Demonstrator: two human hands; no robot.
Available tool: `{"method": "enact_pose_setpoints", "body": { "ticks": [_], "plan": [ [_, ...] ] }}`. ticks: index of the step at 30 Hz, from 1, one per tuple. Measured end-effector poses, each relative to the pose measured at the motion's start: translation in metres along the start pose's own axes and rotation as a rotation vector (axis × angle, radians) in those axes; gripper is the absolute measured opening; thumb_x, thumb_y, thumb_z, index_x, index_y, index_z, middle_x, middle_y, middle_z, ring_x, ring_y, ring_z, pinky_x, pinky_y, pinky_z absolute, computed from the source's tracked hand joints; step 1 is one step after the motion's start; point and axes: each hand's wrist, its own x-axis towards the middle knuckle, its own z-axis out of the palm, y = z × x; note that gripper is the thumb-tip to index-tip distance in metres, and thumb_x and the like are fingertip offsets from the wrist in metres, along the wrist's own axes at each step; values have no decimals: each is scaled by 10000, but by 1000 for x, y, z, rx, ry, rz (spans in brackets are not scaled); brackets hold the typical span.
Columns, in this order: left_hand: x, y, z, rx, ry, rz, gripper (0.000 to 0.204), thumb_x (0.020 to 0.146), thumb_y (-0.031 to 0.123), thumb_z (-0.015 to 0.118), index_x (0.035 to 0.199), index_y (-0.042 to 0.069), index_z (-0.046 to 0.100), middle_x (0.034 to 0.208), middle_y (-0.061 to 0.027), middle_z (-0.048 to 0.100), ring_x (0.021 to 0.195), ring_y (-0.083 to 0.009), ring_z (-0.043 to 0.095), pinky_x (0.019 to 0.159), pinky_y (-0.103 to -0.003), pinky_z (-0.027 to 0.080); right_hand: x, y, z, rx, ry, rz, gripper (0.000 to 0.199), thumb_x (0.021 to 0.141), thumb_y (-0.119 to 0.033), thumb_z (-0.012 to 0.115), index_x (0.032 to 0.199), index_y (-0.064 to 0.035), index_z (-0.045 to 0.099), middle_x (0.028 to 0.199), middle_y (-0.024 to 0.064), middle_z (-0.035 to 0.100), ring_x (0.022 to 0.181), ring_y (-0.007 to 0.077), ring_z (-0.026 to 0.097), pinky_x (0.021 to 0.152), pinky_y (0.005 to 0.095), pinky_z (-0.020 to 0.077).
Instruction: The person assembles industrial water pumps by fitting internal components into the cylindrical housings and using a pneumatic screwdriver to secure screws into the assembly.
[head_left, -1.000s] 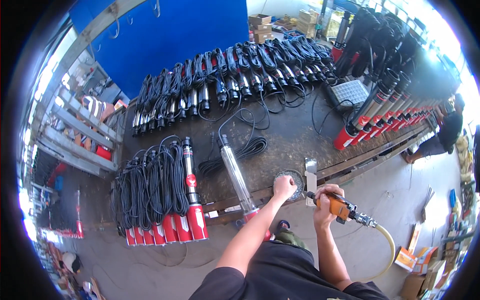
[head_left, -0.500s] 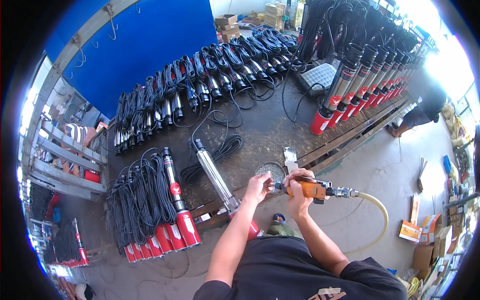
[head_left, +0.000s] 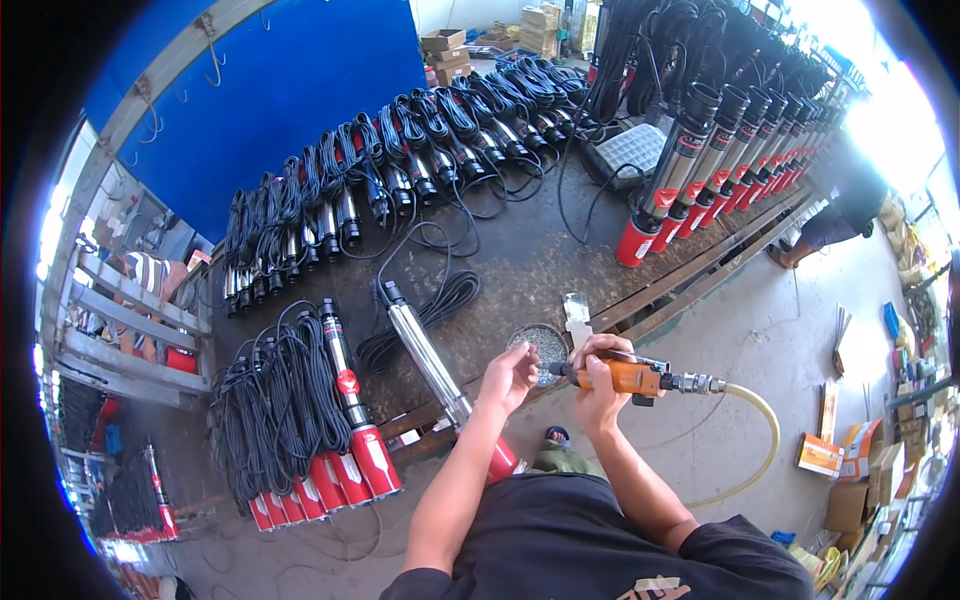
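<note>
My right hand [head_left: 597, 388] is wrapped around the orange driver [head_left: 632, 377], which I hold nearly level, its dark tip pointing left and its pale hose [head_left: 772, 430] curving from the back end down toward my right forearm. My left hand [head_left: 509, 378] is just left of that tip, thumb and fingers drawn together; I cannot tell whether something small is pinched between them. Beyond both hands, at the near edge of the bench [head_left: 530, 260], sits a round dish [head_left: 537, 325] of small grey metal pieces, with a flat pale plate [head_left: 577, 312] just beside it on the right. Left of my left hand a steel pump [head_left: 428, 360] lies slanting over the bench edge, its red end close to my body, and a black cable [head_left: 440, 305] is coiled next to its far end. Farther left, red-ended pumps [head_left: 372, 460] rest side by side under bundled cables. More pumps [head_left: 672, 185] lean in a row at the right, near a compartment box [head_left: 632, 152], and someone in dark clothes [head_left: 845, 220] is past them.
</note>
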Motion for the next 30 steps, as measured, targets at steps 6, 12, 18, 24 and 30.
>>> {"method": "enact_pose_setpoints", "body": {
  "ticks": [6, 12, 18, 24, 30],
  "plan": [
    [-47, 4, 12, -289, -154, -75, 205, 990, 165, 600, 934, -16, 680, 841, -105, 693, 677, -155, 584, 603, -260, 445, 0, 7, 12, 59, -17, -34, 218, 818, 6, 551, 1028, -38, 513, 922, 110, 539, 722, 184, 543, 722, 360, 487],
    [-67, 7, 10, -359, -95, 29, 189, 995, 160, 599, 974, -6, 687, 861, -102, 706, 688, -140, 592, 623, -257, 461, -6, 18, 23, 53, -70, 7, 235, 799, -21, 546, 1032, -43, 527, 919, 101, 529, 715, 180, 516, 726, 374, 465],
    [-89, 9, -8, -366, 2, 91, 174, 983, 173, 622, 991, 9, 683, 850, -80, 703, 737, -139, 640, 655, -269, 494, -23, 38, 30, 61, -133, 71, 231, 791, -20, 528, 1021, -47, 521, 913, 97, 519, 736, 179, 504, 723, 363, 450],
    [-96, -5, -73, -443, 230, 44, 177, 945, 229, 686, 922, 59, 646, 721, -8, 627, 553, -99, 539, 507, -227, 410, -59, 84, 21, -260, -545, 75, 202, 822, 3, 559, 1010, -41, 499, 923, 123, 536, 731, 187, 554, 659, 344, 502],
    [-81, -4, -121, -575, 294, 57, 167, 984, 171, 553, 942, 25, 624, 657, 13, 512, 520, -87, 435, 476, -232, 328, -73, 144, 17, -460, -679, 172, 248, 839, 75, 495, 1045, -59, 465, 935, 111, 550, 779, 173, 571, 667, 302, 502]
  ]
}}
